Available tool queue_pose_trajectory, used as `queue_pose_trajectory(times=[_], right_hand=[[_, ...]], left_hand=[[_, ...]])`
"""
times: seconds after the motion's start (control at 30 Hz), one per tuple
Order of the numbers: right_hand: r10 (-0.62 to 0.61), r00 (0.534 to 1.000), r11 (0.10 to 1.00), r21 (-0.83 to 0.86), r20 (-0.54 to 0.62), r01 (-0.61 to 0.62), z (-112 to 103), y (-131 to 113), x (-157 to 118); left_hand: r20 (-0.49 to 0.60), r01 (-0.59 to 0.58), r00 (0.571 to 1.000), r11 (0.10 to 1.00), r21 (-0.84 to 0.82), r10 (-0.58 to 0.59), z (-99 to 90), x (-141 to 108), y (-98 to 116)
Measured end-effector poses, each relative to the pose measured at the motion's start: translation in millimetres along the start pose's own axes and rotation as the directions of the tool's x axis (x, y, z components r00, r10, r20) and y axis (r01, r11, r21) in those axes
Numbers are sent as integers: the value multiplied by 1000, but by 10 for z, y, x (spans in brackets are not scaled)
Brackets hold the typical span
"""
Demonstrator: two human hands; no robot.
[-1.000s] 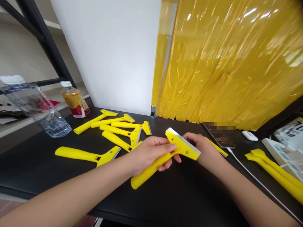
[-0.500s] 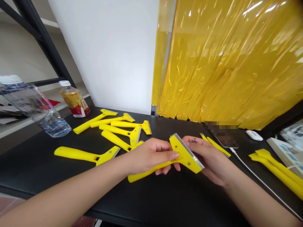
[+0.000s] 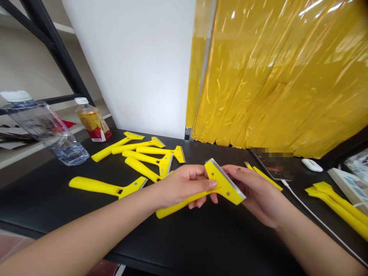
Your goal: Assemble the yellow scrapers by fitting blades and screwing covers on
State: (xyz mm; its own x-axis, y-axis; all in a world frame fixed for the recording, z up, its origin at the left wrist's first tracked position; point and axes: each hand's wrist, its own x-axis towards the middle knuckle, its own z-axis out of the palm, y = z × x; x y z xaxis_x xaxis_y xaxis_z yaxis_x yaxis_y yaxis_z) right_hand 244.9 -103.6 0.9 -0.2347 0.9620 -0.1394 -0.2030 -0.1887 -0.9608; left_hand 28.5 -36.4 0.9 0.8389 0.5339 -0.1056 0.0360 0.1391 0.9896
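2 large surfaces are standing behind the table: a white wall and a yellow plastic strip curtain, with a black shelf frame rising at the far left. The black table is stretching across the whole view, and a wide strip of bare tabletop is lying between the hands and its near edge, leaving open room there. A clear water bottle is lying tilted at the far left, and a drink bottle is standing upright beside it. 6 yellow scrapers are lying in a loose pile left of the hands, 1 of them just beside the left hand. 2 more scrapers are sitting at the right, while another is lying just beyond the right hand, near a phone with a white cable. The held yellow scraper is hanging above the table between both hands. The left hand is clenching its handle, and the right hand is curling its fingers behind the blade end, grasping it.
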Motion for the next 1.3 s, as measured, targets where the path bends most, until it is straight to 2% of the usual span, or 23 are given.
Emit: queue_pose_trajectory(times=[0.33, 0.63, 0.87, 0.97, 1.03, 1.1, 1.17, 1.23, 1.3], right_hand=[[22, 1000, 1000, -3, 4, -22, 13, 25, 15], [9, 999, 1000, 7, 53, -9, -5, 40, 24], [-10, 1000, 995, 96, 25, 8, -49, 58, 17], [-34, 999, 988, 148, 31, 29, -61, 59, 42], [-82, 996, 987, 135, -29, 85, -90, 64, 79], [-190, 971, 981, 18, -148, 195, -140, 73, 120], [-338, 898, 927, -265, -282, 266, -200, 80, 147], [-463, 817, 800, -559, -344, 218, -248, 78, 149], [-506, 794, 687, -714, -338, 135, -270, 70, 131]], left_hand=[[-42, -24, 999, 1000, 10, 25, -4, 11, -23], [12, 13, 1000, 1000, 23, -13, 3, 4, -9], [-159, -149, 976, 989, -8, 146, 52, 25, -5], [-244, -187, 956, 980, -74, 164, 15, 39, -16], [-316, -204, 936, 970, -133, 154, -29, 58, -27], [-390, -230, 909, 957, -177, 147, -79, 83, -40], [-447, -251, 884, 947, -200, 140, -122, 107, -52], [-484, -262, 864, 943, -206, 134, -149, 123, -62], [-503, -262, 854, 944, -201, 130, -159, 131, -70]])
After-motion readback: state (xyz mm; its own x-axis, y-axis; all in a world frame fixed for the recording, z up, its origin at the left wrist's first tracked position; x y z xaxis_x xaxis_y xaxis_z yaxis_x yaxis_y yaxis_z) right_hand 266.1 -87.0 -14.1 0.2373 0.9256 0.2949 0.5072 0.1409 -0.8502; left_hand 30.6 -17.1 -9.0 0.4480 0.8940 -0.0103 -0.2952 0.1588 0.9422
